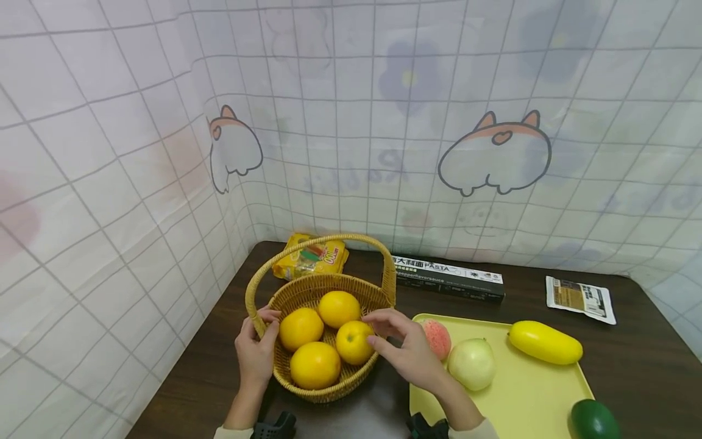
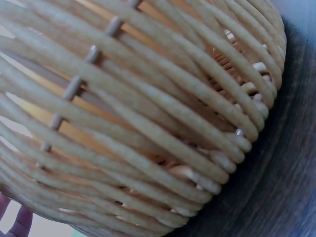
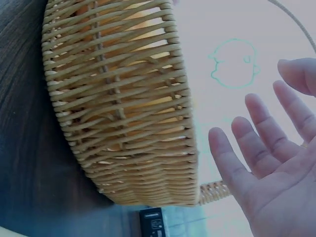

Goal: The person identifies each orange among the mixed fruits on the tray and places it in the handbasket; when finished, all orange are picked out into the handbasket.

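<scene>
A wicker basket (image 1: 329, 393) with a tall arched handle stands on the table, and several yellow-orange round fruits, like oranges (image 1: 315, 366), lie inside it. My left hand (image 1: 256, 350) holds the basket's left side, thumb and fingers about the foot of the handle (image 1: 320, 244). In the left wrist view, woven basket wall (image 2: 148, 108) hides most of that hand. Over the right rim reaches my right hand (image 1: 408, 347), its fingertips beside the right-hand orange (image 1: 353, 344). In the right wrist view this hand (image 3: 271, 158) has its fingers spread and relaxed, holding nothing.
Right of the basket, a yellow tray (image 1: 526, 396) bears a pink peach-like fruit (image 1: 437, 339), a pale green round fruit (image 1: 471, 364), a yellow oblong fruit (image 1: 545, 342) and a dark green one (image 1: 595, 419). Behind are a yellow packet (image 1: 312, 256), pasta box (image 1: 450, 279) and pouch (image 1: 581, 299).
</scene>
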Demonstrator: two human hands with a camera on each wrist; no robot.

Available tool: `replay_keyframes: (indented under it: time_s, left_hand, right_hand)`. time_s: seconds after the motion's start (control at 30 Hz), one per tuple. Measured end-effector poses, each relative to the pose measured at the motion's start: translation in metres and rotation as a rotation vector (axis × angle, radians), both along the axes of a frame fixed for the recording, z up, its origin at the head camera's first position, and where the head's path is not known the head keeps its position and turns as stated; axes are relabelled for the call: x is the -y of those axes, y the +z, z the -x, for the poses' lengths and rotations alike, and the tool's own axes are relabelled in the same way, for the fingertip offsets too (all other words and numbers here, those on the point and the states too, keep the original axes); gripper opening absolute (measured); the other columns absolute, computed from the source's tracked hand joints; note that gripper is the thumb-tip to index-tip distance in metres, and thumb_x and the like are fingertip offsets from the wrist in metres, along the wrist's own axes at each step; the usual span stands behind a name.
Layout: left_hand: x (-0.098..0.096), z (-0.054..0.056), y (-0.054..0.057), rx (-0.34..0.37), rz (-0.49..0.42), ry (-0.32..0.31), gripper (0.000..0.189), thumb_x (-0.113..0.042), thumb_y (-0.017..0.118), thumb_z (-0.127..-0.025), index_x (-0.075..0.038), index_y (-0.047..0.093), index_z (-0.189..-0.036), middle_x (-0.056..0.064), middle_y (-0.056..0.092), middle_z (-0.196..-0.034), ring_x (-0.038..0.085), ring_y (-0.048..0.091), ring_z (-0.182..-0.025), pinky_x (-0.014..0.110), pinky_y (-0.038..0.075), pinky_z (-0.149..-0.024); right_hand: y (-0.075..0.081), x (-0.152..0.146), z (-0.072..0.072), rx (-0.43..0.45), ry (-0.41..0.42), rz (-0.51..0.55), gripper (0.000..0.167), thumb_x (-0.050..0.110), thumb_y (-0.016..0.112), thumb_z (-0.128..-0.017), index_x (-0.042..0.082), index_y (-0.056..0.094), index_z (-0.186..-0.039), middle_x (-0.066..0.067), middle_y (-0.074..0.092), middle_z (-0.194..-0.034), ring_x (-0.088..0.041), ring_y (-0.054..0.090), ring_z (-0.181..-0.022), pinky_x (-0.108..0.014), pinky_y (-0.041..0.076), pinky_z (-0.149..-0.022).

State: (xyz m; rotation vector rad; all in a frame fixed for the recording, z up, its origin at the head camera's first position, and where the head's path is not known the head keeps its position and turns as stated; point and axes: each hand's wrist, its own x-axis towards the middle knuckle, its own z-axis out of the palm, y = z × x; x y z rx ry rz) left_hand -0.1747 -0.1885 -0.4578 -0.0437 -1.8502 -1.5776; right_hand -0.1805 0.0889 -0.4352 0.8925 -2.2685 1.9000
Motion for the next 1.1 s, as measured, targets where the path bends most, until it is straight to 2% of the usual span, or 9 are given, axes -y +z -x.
replay_keyframes:
  time_s: [0.13, 0.27, 0.4, 0.5, 0.63, 0.77, 0.93, 1.1]
  left_hand:
    - [0.000, -0.001, 0.001, 0.005, 0.010, 0.007, 0.004, 0.009, 0.061, -0.087, 0.013, 0.061, -0.087, 0.027, 0.066, -0.097, 0.030, 0.055, -0.107, 0.018, 0.040, -0.093]
    - [0.000, -0.001, 0.001, 0.015, 0.028, 0.021, 0.004, 0.008, 0.061, -0.087, 0.012, 0.061, -0.087, 0.026, 0.066, -0.096, 0.029, 0.056, -0.107, 0.020, 0.039, -0.093]
    - [0.000, 0.000, 0.000, 0.005, 0.037, 0.015, 0.004, 0.009, 0.061, -0.088, 0.013, 0.061, -0.087, 0.026, 0.066, -0.097, 0.034, 0.055, -0.107, 0.019, 0.040, -0.093]
    - [0.001, 0.000, -0.001, -0.006, 0.040, 0.008, 0.005, 0.008, 0.061, -0.088, 0.013, 0.061, -0.087, 0.027, 0.066, -0.097, 0.038, 0.054, -0.108, 0.018, 0.041, -0.093]
    - [0.001, -0.001, -0.001, -0.015, 0.051, 0.011, 0.005, 0.008, 0.061, -0.089, 0.013, 0.061, -0.087, 0.027, 0.066, -0.098, 0.038, 0.055, -0.107, 0.017, 0.041, -0.093]
    - [0.002, 0.000, -0.002, -0.029, 0.062, 0.006, 0.005, 0.008, 0.061, -0.089, 0.013, 0.061, -0.087, 0.028, 0.066, -0.097, 0.039, 0.054, -0.107, 0.018, 0.041, -0.092]
    - [0.002, 0.001, -0.002, -0.035, 0.063, 0.005, 0.006, 0.008, 0.061, -0.089, 0.013, 0.061, -0.086, 0.027, 0.066, -0.097, 0.038, 0.054, -0.107, 0.017, 0.040, -0.093]
    - [0.002, 0.000, -0.001, -0.022, 0.048, 0.006, 0.004, 0.010, 0.060, -0.088, 0.010, 0.062, -0.085, 0.026, 0.066, -0.097, 0.041, 0.053, -0.109, 0.016, 0.040, -0.093]
  right_hand:
    - [0.008, -0.005, -0.003, -0.022, -0.004, 0.014, 0.025, 0.009, 0.063, -0.095, 0.007, 0.063, -0.120, -0.009, 0.064, -0.117, -0.032, 0.061, -0.104, -0.033, 0.053, -0.089]
    - [0.018, -0.012, -0.008, -0.041, -0.004, 0.021, 0.025, 0.009, 0.061, -0.096, 0.006, 0.063, -0.121, -0.009, 0.064, -0.117, -0.027, 0.062, -0.105, -0.033, 0.053, -0.088]
    - [0.027, -0.019, -0.011, -0.042, -0.009, 0.015, 0.025, 0.009, 0.061, -0.096, 0.009, 0.062, -0.121, -0.007, 0.064, -0.118, -0.021, 0.064, -0.106, -0.032, 0.054, -0.087]
    - [0.031, -0.023, -0.012, -0.032, -0.004, 0.011, 0.026, 0.009, 0.061, -0.096, 0.007, 0.062, -0.121, -0.005, 0.063, -0.119, -0.019, 0.064, -0.107, -0.032, 0.055, -0.086]
    - [0.035, -0.025, -0.015, -0.024, 0.007, 0.000, 0.026, 0.009, 0.061, -0.096, 0.005, 0.061, -0.122, -0.004, 0.063, -0.119, -0.019, 0.063, -0.106, -0.033, 0.055, -0.085]
    - [0.039, -0.023, -0.019, -0.025, 0.015, -0.021, 0.024, 0.011, 0.061, -0.096, 0.011, 0.063, -0.120, -0.002, 0.063, -0.118, -0.017, 0.064, -0.106, -0.033, 0.055, -0.084]
    - [0.042, -0.017, -0.022, -0.085, 0.030, -0.059, 0.024, 0.012, 0.063, -0.095, 0.017, 0.064, -0.119, -0.001, 0.064, -0.117, -0.015, 0.064, -0.107, -0.032, 0.055, -0.086]
    - [0.039, -0.011, -0.026, -0.106, 0.072, -0.083, 0.024, 0.013, 0.064, -0.095, 0.019, 0.064, -0.118, -0.006, 0.064, -0.118, -0.017, 0.063, -0.106, -0.031, 0.053, -0.089]
